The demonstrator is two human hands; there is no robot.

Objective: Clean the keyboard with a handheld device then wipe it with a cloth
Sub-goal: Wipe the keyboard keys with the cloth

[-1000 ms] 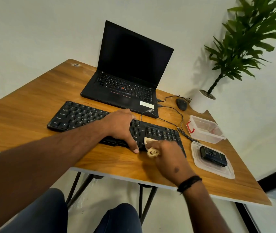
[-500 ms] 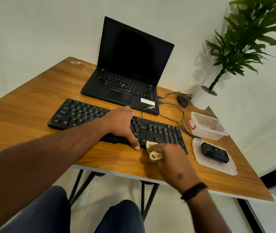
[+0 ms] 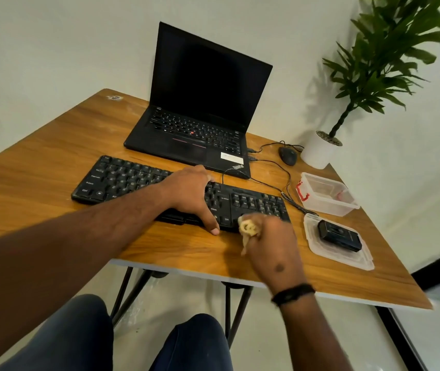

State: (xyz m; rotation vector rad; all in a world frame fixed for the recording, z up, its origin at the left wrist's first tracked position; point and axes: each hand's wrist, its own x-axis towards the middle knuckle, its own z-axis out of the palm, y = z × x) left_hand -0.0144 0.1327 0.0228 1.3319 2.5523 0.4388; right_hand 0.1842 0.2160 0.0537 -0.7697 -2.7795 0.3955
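A black keyboard point(image 3: 122, 178) lies across the middle of the wooden table point(image 3: 39, 162). My left hand point(image 3: 190, 194) rests flat on the keyboard's middle, fingers spread over the keys and thumb at its front edge. My right hand point(image 3: 272, 247) grips a small bunched cream cloth point(image 3: 248, 228) and presses it against the keyboard's front right part. The black handheld device point(image 3: 339, 238) lies on a clear plastic lid point(image 3: 347, 258) to the right of the keyboard.
An open black laptop point(image 3: 200, 124) stands behind the keyboard. A black mouse point(image 3: 288, 155) and cables lie to its right, beside a white potted plant point(image 3: 318, 152). A clear plastic box point(image 3: 326, 195) with a red latch sits behind the lid. The table's front edge runs just below my right hand.
My right hand with the cloth has shifted slightly along the keyboard's front right area. My left hand has stayed in place on the keys. The camera view moved a little.
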